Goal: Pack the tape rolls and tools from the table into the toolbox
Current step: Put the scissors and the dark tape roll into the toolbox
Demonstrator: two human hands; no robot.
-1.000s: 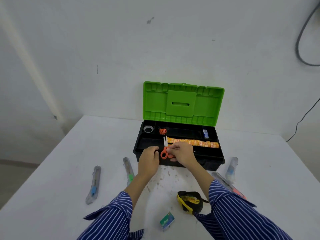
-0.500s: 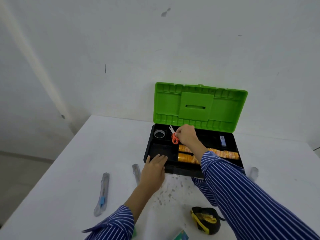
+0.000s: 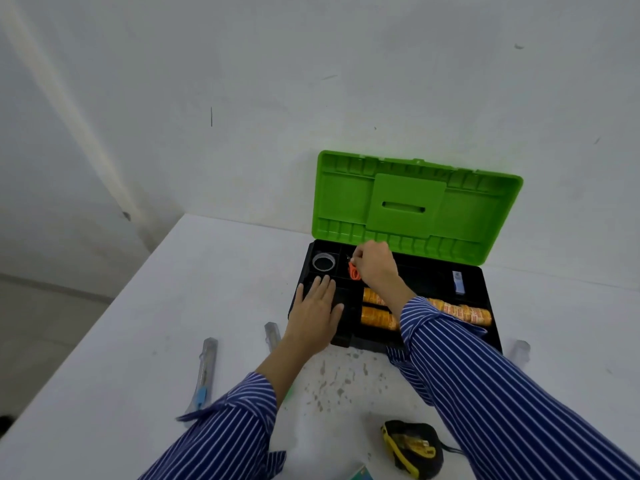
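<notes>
Orange scissors (image 3: 354, 271), pinched by right hand (image 3: 375, 265), hang over far-left toolbox (image 3: 485, 306) compartment; left hand (image 3: 317, 315) flat on near rim.

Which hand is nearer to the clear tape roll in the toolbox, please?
Left. The left hand lies flat on the tray just in front of the clear tape roll; the right hand holds the orange scissors one compartment to its right.

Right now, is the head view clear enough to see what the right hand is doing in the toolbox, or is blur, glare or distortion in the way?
Head view: even soft light, no glare; wide-angle bending at the edges; slight softness. The right hand hides most of the orange scissors, so the grip is unclear. The left hand and toolbox read clearly.
</notes>
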